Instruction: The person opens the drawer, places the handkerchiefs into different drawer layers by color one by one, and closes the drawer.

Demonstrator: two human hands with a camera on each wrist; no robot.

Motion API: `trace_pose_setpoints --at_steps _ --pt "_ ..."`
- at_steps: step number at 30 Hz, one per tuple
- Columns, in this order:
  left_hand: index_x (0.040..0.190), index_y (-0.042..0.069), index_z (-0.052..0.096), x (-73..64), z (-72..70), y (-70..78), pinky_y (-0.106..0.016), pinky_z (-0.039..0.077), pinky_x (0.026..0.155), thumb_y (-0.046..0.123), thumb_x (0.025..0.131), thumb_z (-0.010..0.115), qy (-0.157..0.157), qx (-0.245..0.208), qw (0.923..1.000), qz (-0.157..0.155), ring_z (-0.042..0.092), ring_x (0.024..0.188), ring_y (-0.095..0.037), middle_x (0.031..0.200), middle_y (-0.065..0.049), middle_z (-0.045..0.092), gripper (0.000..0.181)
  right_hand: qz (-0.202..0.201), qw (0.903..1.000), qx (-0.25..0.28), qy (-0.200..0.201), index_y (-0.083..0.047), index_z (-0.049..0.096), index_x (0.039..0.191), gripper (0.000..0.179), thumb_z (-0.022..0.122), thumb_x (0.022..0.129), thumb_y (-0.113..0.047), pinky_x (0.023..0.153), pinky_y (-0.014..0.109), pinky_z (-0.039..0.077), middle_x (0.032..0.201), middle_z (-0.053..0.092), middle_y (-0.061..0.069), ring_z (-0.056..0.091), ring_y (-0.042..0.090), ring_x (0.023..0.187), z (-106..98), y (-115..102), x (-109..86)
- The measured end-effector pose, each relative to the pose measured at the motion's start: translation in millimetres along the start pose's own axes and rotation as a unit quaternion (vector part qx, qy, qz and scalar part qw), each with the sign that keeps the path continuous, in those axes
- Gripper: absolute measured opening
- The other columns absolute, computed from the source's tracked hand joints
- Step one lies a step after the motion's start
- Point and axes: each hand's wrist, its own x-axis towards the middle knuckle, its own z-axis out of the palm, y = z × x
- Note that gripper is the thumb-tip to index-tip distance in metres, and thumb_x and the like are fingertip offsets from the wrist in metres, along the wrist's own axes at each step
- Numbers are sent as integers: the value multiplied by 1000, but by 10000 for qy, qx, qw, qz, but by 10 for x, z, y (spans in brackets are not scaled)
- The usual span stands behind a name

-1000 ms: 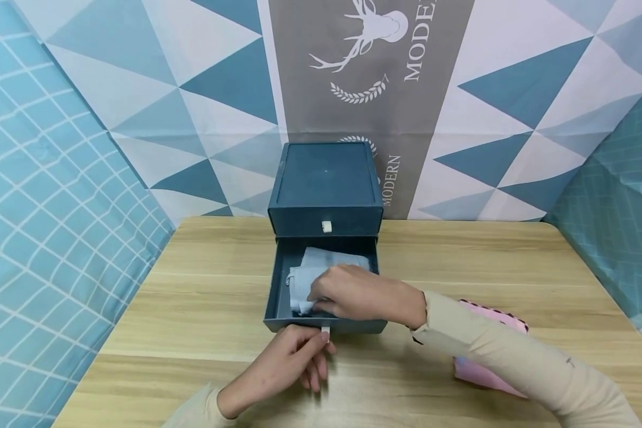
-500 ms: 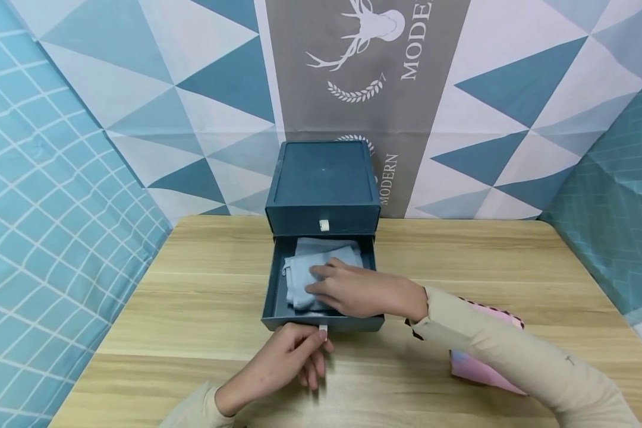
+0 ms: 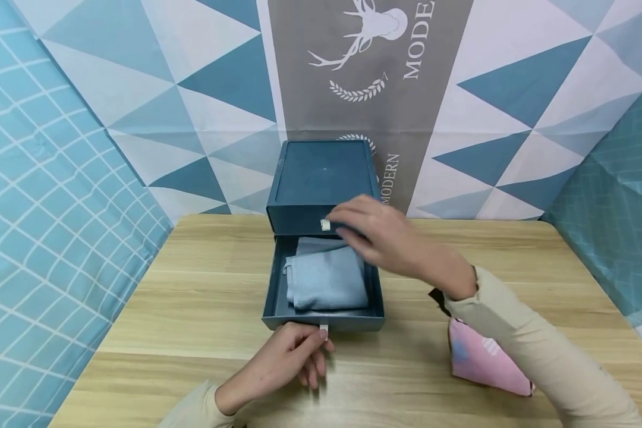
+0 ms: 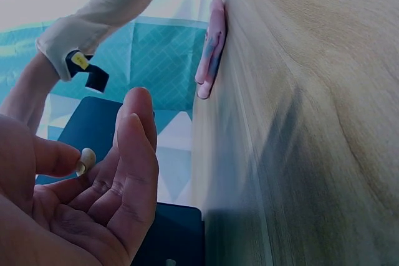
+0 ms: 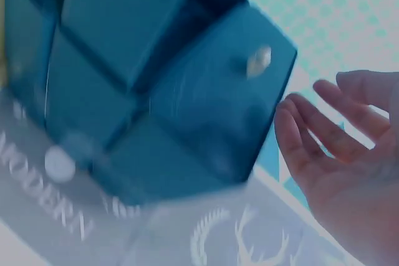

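Observation:
A dark blue two-drawer box [image 3: 323, 172] stands at the back of the table, its lower drawer [image 3: 270, 297] pulled out. Inside lies a folded light blue cloth [image 3: 329, 279], on top of another bluish cloth [image 3: 312, 245]. My left hand [image 3: 294, 353] pinches the white pull tab [image 3: 324, 330] of that drawer; the left wrist view shows the thumb against the tab [image 4: 86, 161]. My right hand [image 3: 382, 235], slightly blurred, hovers before the upper drawer beside its white tab [image 3: 325, 225]. In the right wrist view its fingers [image 5: 324, 129] are loosely bent and hold nothing.
A pink folded cloth [image 3: 487, 359] lies on the wooden table [image 3: 192, 309] at the right, partly under the right sleeve [image 3: 535, 345]. Patterned sheets hang behind the table and along both sides.
My right hand has let go of the light blue cloth, which lies flatter and farther back in the drawer, and has risen toward the upper drawer. The left hand stays on the tab.

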Motion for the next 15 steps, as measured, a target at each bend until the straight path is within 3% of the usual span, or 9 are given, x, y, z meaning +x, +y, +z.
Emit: trace_pose_setpoints --at_steps 2,6,10,15 --pt "100 -1 70 1 0 3 -32 57 50 32 108 43 11 -11 10000 -16 66 55 -17 71 -7 71 44 211 9994 -257 119 -2 68 122 27 65 96 -9 99 44 50 123 66 14 59 28 118 -103 88 9" --pt "100 -2 70 -3 9 10 -31 56 49 34 108 44 30 -20 10000 -17 67 55 -18 72 -8 70 44 743 9960 -461 -202 -1 64 128 32 64 99 -14 105 47 46 133 61 17 54 31 128 -211 294 -7" --pt "99 -1 69 1 25 4 -32 56 48 30 108 45 34 -60 10000 -39 67 55 -20 72 -10 70 41 970 9945 12 -402 -3 66 128 30 62 100 -13 106 46 46 137 59 17 52 30 132 -206 471 -90" --pt "100 -1 70 5 34 -1 -33 56 48 28 108 44 46 -61 10000 -58 67 56 -23 72 -10 70 40 1005 9933 539 -176 -4 68 126 29 64 98 -11 106 44 45 136 60 16 51 27 133 -174 544 -145"
